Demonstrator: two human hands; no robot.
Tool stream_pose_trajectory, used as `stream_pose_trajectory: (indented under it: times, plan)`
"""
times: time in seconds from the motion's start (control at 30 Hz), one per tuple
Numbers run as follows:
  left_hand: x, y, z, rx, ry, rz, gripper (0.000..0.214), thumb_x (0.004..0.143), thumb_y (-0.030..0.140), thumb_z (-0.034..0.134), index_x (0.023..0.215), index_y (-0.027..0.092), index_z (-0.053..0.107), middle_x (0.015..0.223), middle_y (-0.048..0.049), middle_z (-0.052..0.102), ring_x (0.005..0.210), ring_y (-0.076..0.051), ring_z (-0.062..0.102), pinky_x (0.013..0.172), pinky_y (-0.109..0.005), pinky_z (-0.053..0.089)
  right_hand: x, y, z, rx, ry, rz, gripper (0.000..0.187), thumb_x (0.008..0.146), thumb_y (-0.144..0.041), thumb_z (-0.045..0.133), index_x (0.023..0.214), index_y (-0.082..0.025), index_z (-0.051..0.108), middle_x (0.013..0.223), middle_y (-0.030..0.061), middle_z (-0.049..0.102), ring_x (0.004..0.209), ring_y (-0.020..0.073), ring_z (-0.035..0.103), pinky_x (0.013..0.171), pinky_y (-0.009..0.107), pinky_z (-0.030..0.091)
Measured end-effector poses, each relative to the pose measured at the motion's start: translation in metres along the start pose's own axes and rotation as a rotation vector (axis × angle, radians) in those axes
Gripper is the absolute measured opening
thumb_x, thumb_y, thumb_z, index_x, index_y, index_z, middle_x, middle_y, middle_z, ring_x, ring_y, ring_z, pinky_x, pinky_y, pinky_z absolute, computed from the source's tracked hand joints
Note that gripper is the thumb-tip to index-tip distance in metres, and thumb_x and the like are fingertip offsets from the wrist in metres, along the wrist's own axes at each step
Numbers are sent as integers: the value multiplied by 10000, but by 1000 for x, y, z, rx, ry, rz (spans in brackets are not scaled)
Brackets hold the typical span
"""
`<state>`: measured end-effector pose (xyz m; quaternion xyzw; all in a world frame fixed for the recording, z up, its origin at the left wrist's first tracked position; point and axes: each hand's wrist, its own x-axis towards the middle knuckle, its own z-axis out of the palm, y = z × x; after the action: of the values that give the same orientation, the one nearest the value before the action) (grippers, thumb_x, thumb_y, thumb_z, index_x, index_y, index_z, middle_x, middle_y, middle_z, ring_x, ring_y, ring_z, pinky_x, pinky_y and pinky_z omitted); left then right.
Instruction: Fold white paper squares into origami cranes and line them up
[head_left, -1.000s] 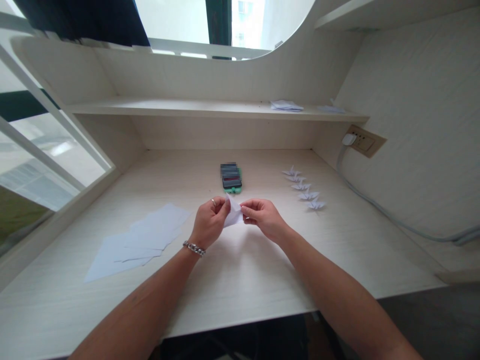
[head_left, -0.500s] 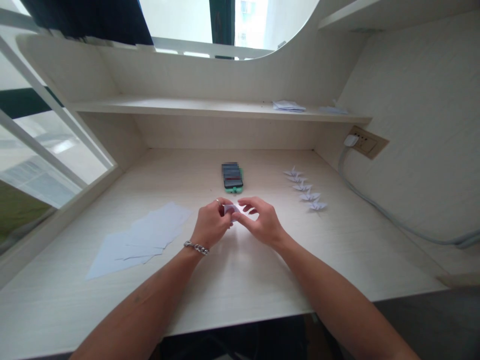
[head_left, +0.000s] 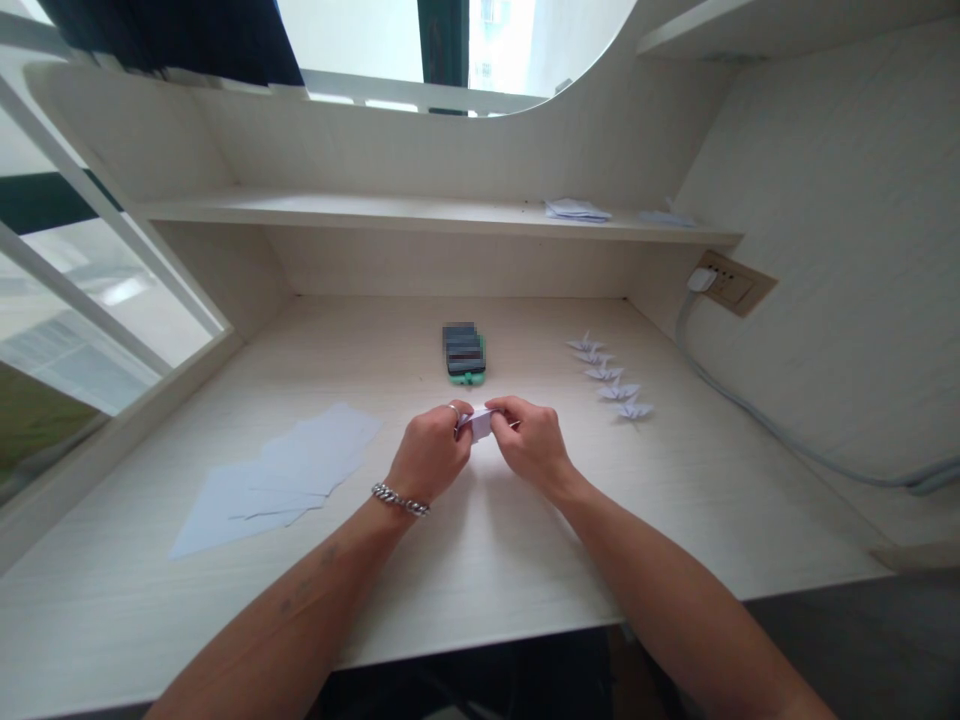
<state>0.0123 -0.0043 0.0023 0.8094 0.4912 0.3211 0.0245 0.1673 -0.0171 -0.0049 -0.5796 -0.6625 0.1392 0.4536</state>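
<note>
Both my hands meet over the middle of the pale wooden desk (head_left: 480,560), pinching one small folded piece of white paper (head_left: 480,422) between them. My left hand (head_left: 433,452), with a ring and a chain bracelet, is closed on the paper's left side. My right hand (head_left: 534,442) is closed on its right side. Most of the paper is hidden by my fingers.
Several flat white paper sheets (head_left: 281,475) lie at the left. A phone in a green case (head_left: 464,354) lies behind my hands. A row of several folded paper cranes (head_left: 609,377) sits at the right. More folded papers (head_left: 574,210) rest on the shelf; a cable (head_left: 750,405) runs from the wall socket (head_left: 731,284).
The paper stood up as a larger flap between my hands a second ago. It is now folded smaller, and my hands have closed together around it.
</note>
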Motion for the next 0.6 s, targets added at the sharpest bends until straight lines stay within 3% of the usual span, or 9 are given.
stream_pose_trajectory:
  times: [0.2,0.3,0.47,0.6]
  plan:
    - [1,-3,2,-30,-22,-41,211,793,172,525,925,181,689,737,-60,710,667,-206,655,651,-281,450,1,1,-1,57,-9,21,275,853,-248,488,1004,-226,717,841,42,750,766,200,694,693,287,508]
    - [2,-5,2,-104,11,-142,229,786,194,543,956,178,696,697,-45,700,636,-197,649,645,-285,463,1,1,0,172,10,16,266,886,-281,474,1038,-225,685,872,40,740,759,184,691,685,282,517]
    - [5,-7,2,-552,50,-393,211,795,298,592,936,170,682,601,-8,670,540,-161,635,510,-244,475,1,1,4,450,-35,67,233,878,-332,528,1014,-193,657,883,51,714,676,152,660,593,259,523]
    - [5,-5,3,-820,68,-465,261,771,328,646,937,128,674,642,-31,690,558,-157,654,471,-228,502,1,1,7,598,-99,116,219,819,-346,609,937,-166,651,811,50,687,637,145,632,511,238,497]
